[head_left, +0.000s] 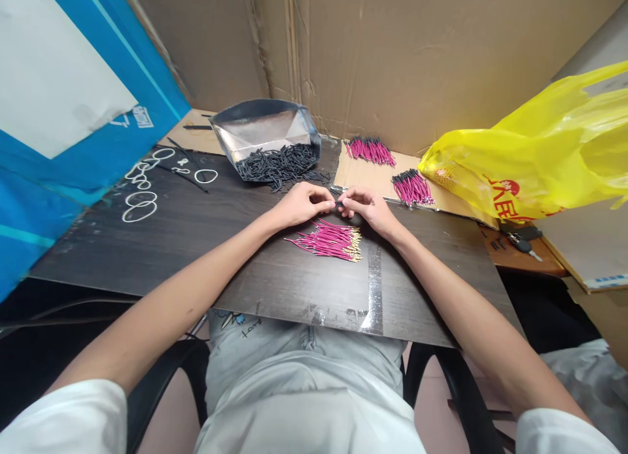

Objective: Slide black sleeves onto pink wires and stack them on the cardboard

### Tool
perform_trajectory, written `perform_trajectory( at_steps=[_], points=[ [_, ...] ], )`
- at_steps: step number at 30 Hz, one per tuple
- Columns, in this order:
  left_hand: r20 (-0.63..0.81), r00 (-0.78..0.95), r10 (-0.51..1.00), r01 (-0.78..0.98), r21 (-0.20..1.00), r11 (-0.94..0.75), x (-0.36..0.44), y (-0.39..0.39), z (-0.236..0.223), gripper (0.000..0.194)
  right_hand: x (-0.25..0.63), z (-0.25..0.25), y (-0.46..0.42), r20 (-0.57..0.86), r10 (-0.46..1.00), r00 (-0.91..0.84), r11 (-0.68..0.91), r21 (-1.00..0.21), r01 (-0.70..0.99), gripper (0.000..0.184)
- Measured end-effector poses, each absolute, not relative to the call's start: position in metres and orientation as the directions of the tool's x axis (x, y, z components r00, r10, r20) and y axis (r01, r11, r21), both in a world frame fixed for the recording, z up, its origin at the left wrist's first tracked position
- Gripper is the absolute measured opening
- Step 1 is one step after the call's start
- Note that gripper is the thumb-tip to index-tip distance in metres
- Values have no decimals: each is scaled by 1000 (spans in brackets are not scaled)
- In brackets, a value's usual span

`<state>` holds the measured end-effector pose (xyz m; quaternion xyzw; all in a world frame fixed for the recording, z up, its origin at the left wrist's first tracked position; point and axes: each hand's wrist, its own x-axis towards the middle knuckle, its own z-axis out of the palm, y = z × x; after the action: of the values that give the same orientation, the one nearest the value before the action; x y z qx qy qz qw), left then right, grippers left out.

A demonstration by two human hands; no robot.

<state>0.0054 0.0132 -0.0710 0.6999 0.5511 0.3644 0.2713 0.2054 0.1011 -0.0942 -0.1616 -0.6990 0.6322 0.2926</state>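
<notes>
- Left hand [300, 204]: fingers curled together, fingertips pinching one end of a small black sleeve piece [338, 205]; it rests on the dark tabletop [196, 244] just behind the loose pile of pink wires [328, 239].
- Right hand [367, 207]: fingers closed on the other end of the same black sleeve piece, fingertips almost meeting those of the left hand; whether a pink wire is also held cannot be told.
- Loose pile of pink wires: lies flat on the tabletop just in front of both hands, metal tips pointing to the right.
- Silver foil bag [265, 132]: behind the pile and to its left, mouth open, black sleeve pieces spilling out.
- Two bundles of pink wires [392, 169]: on cardboard, behind the pile and to its right.
- Yellow plastic bag [534, 159]: well to the right of the pile.
- White rings [140, 205]: well to the left of the pile.
</notes>
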Motion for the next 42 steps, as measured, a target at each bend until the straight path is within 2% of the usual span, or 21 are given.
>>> perform_trajectory(
  at_steps=[6, 16, 32, 37, 42],
  points=[
    [221, 129, 967, 610, 751, -252, 6, 11, -74, 17, 206, -95, 98, 206, 609, -766, 170, -977, -127, 28],
    [181, 30, 983, 498, 850, -172, 6, 11, -66, 25, 202, -93, 100, 161, 659, -734, 42, -983, -178, 43],
    [120, 111, 987, 499, 852, -160, 0, 7, -64, 30, 194, -106, 99, 167, 646, -745, 62, -984, -167, 50],
    [57, 122, 991, 467, 877, -108, 3, 3, -57, 34, 193, -101, 95, 199, 630, -751, 92, -979, -182, 48],
    [187, -7, 982, 337, 925, -174, 6, 1, -51, 33, 191, -93, 84, 251, 650, -717, 87, -962, -259, 48]
  ],
)
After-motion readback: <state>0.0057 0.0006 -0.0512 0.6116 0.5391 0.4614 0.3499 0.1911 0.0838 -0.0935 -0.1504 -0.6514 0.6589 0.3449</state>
